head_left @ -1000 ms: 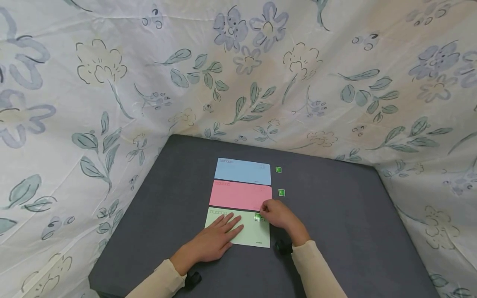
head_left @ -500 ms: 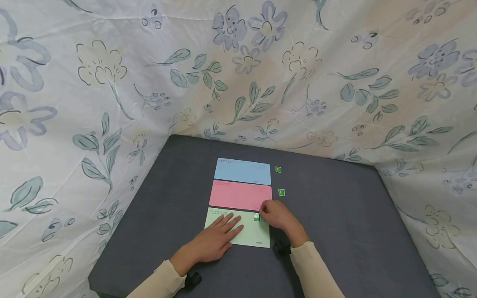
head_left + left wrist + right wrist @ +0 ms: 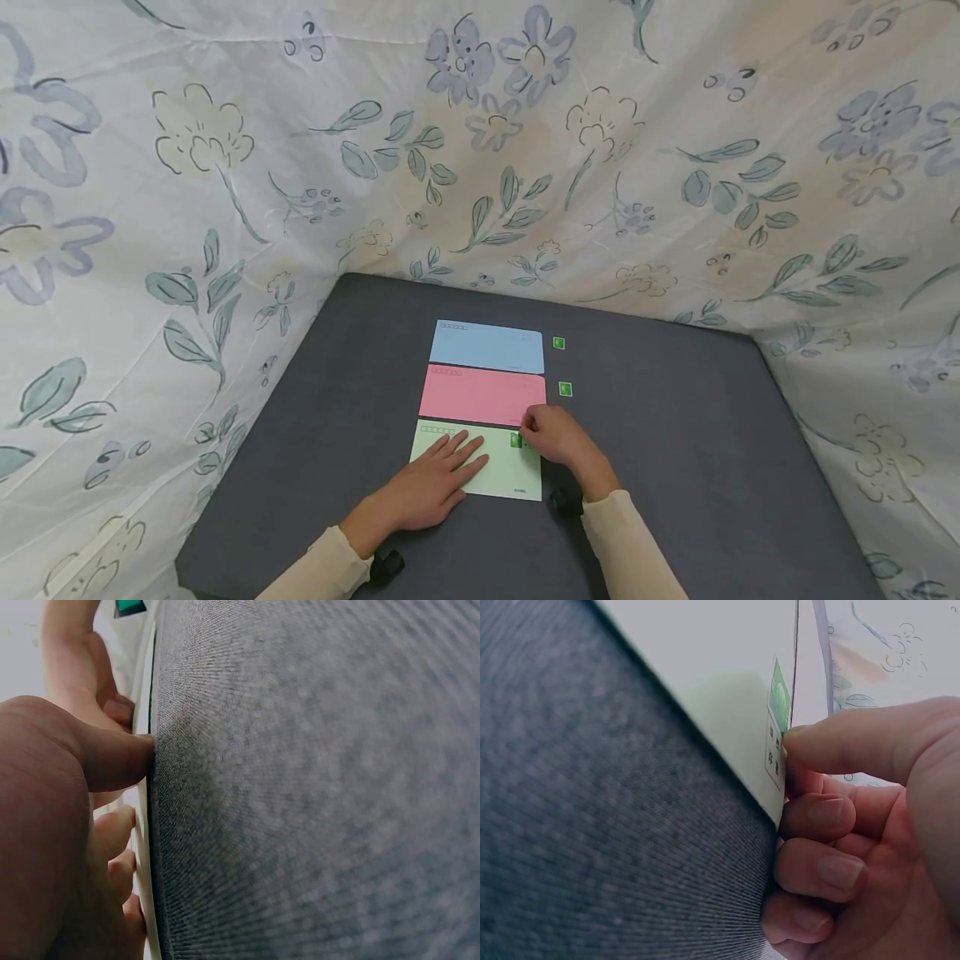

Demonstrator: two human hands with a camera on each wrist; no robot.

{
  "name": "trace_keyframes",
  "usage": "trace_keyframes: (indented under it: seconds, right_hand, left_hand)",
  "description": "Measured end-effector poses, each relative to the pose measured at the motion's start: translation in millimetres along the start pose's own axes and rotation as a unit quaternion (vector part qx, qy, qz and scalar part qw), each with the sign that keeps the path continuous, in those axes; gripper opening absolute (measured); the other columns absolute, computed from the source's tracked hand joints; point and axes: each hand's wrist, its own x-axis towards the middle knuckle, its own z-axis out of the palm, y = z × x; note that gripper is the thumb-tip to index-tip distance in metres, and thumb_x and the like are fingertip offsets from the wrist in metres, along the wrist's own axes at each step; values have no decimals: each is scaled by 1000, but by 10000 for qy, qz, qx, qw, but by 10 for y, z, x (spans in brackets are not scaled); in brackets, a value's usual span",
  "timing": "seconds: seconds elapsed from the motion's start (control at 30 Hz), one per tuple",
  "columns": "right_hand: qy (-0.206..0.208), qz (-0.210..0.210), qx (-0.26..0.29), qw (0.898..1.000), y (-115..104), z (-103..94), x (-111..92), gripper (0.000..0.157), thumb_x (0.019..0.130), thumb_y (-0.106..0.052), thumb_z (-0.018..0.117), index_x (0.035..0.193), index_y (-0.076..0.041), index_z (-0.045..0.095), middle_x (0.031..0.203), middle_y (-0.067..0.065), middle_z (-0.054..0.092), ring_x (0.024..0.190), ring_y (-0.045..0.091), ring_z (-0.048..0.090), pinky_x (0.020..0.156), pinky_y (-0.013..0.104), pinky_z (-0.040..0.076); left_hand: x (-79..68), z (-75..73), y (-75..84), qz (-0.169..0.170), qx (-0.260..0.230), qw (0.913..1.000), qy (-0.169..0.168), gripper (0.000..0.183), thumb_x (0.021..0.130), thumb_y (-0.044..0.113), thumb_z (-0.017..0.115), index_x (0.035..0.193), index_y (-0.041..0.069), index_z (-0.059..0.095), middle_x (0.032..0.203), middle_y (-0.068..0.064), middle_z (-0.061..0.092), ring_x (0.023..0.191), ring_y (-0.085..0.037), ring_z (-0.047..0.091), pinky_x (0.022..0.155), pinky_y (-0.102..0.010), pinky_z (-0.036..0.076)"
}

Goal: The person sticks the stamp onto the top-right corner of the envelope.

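In the head view a pale green envelope (image 3: 502, 477) lies nearest me on the dark tabletop. My left hand (image 3: 423, 487) rests flat across its left part, fingers spread; the left wrist view has the thumb at the envelope's near edge. At the upper right corner, my right hand (image 3: 557, 433) pinches the edge of a small green stamp (image 3: 779, 697). Seen from the right wrist, the thumb tip meets the stamp's side, beside a printed box on the envelope. The other right fingers are curled, resting at the envelope's edge and the table.
Beyond the green envelope lie a pink envelope (image 3: 480, 395) and a blue envelope (image 3: 487, 347), in a column. One green stamp (image 3: 566, 389) lies right of the pink one, another green stamp (image 3: 558, 342) right of the blue. Floral cloth (image 3: 480, 167) surrounds the dark table (image 3: 675, 467).
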Motion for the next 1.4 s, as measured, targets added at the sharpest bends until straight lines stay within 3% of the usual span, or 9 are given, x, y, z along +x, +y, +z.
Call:
trace_keyframes:
  seconds: [0.17,0.27,0.53,0.9,1.13,1.4]
  right_hand:
    - [53,-34,14,10000,1,-8,-1,7,102,-12,74,96,-9,73,77,-1,60,70,17,57,60,32,49]
    - [53,-55,4,10000,0,-15,-5,7,102,-13,74,96,-9,73,77,-2,60,70,17,57,60,31,49]
    - [29,-51,59,10000,8,4,-23,5,102,-11,74,98,-9,73,78,-2,61,70,17,57,61,32,50]
    - [119,-148,78,9998,11,7,-39,6,102,-10,74,96,-9,72,76,-2,59,68,16,56,60,32,49]
    - [131,-160,102,9997,12,4,-42,6,102,-10,74,97,-10,72,77,-2,60,70,16,56,60,32,49]
    - [113,-166,123,9997,34,11,-39,8,102,-12,75,95,-11,71,76,-2,59,69,16,56,60,31,48]
  left_hand:
    - [8,-83,36,-21,23,10000,-59,60,114,25,57,170,12,39,177,-13,27,164,-37,21,131,-53,22]
    - [4,-76,31,44,-53,10000,31,59,114,24,57,169,11,40,177,-15,29,163,-39,22,130,-54,23]
    - [5,-55,56,-129,92,9997,-179,61,114,26,57,171,14,38,179,-10,25,165,-34,19,132,-50,20]
    - [6,-90,71,-156,-28,9996,-213,62,113,24,58,171,13,37,179,-11,24,165,-35,18,132,-51,20]
    - [1,-50,42,-86,-44,9999,-100,62,113,25,59,170,13,38,178,-12,26,164,-37,19,131,-53,21]
    - [22,-46,43,-241,-44,9993,-278,61,115,27,55,172,15,35,179,-9,22,166,-32,14,133,-49,15]
